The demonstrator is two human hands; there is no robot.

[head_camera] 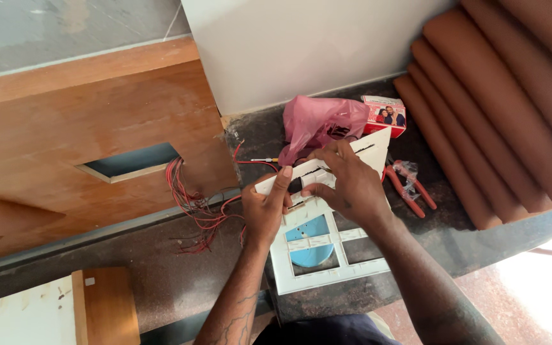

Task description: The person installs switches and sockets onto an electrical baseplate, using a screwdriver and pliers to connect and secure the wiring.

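Observation:
A white plastic switch-plate frame [319, 276] with square openings lies on the dark stone counter [442, 236] in front of me. My left hand [264, 207] grips its upper left part, thumb raised against the top edge. Over the frame's upper middle, my right hand [346, 185] curls its fingers onto a white module there. A blue disc [312, 254] shows through the frame's openings.
A bundle of red wires [190, 204] hangs from a rectangular cut-out [132, 161] in the wooden panel at left. Behind the hands lie a pink plastic bag [321, 121], a small red and white box [384, 115], red-handled pliers [410, 188] and a small screwdriver [264, 160]. Brown ribbed cushions [499, 108] fill the right.

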